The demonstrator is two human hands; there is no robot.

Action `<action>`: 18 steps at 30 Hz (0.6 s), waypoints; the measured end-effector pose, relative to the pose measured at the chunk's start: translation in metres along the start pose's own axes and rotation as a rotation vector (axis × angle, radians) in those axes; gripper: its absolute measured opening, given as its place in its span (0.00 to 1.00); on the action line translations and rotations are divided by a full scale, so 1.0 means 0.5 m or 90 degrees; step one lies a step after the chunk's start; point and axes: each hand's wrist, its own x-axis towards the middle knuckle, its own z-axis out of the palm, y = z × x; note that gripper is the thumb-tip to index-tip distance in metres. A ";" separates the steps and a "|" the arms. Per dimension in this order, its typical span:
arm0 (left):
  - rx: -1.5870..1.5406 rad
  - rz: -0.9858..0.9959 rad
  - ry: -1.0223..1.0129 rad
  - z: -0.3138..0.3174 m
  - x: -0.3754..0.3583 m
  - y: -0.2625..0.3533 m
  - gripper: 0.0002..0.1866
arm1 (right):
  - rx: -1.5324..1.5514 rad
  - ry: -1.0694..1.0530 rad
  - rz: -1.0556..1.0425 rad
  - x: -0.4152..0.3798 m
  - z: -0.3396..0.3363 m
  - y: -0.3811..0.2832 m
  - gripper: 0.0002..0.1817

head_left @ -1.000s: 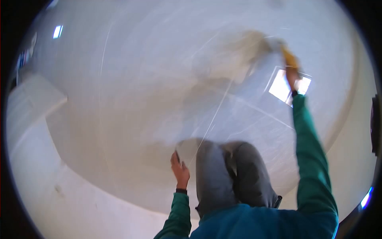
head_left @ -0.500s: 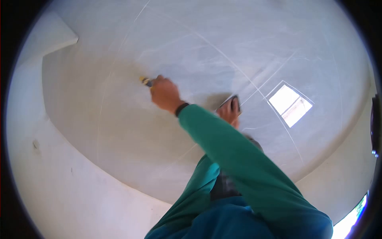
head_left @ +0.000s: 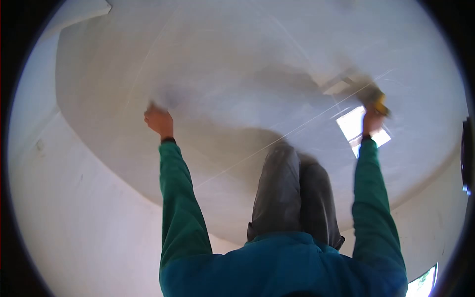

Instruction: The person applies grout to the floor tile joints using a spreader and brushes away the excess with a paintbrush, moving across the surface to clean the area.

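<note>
My right hand point(head_left: 373, 121) is closed around a yellow and dark hand tool point(head_left: 380, 103) at the right, beside a bright patch on the floor. The tool's dark end is smeared by motion, so its kind does not show. My left hand point(head_left: 159, 121) is out to the left over the grey floor, fingers curled. A blurred dark shape point(head_left: 169, 95) lies just beyond its fingertips; I cannot make out what it is. Both arms are stretched forward and wide apart, with my knees point(head_left: 292, 173) between them on the floor.
The smooth grey floor point(head_left: 222, 143) has pale straight lines across it. A window-like bright patch point(head_left: 350, 123) shines on it at the right. White wall point(head_left: 89, 198) curves along the left, with a ledge point(head_left: 94, 9) at the upper left. A dark object point(head_left: 466, 156) stands at the right edge.
My right hand, crossed over to the left before, has swung far right with the yellow and dark tool. My left hand has moved from the middle, where it held a dark flat block, to the left.
</note>
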 end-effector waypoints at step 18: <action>0.006 0.079 -0.059 0.163 -0.145 -0.215 0.18 | -0.006 -0.034 -0.035 0.019 -0.108 0.136 0.17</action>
